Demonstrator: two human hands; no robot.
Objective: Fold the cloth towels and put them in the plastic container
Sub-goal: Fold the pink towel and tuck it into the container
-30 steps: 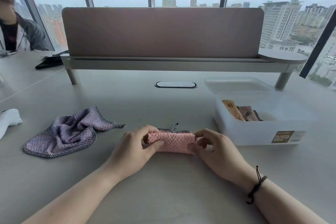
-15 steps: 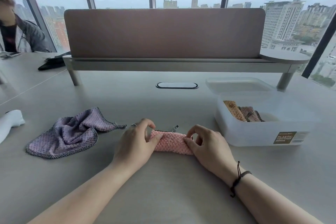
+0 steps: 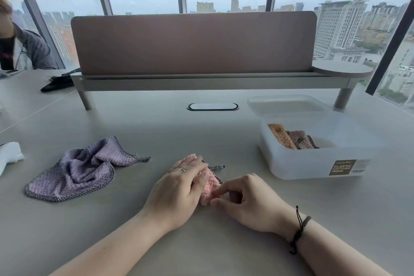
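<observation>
We see the small folded pink waffle-weave cloth towel (image 3: 209,184) lying on the grey table (image 3: 201,136), between both hands. Our left hand (image 3: 179,188) lies over it, fingers curled round its top. Our right hand (image 3: 248,199) pinches its near end with thumb and forefinger. The crumpled lilac towel with checked edging (image 3: 76,169) lies unfolded, well apart to the left. The translucent white plastic container (image 3: 313,161) stands to the right, holding rolled towels (image 3: 291,140); its lid (image 3: 286,105) lies just behind.

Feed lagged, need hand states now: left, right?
Left hand: grips the pink towel.
Right hand: fingertips pinch the pink towel's near end.
</observation>
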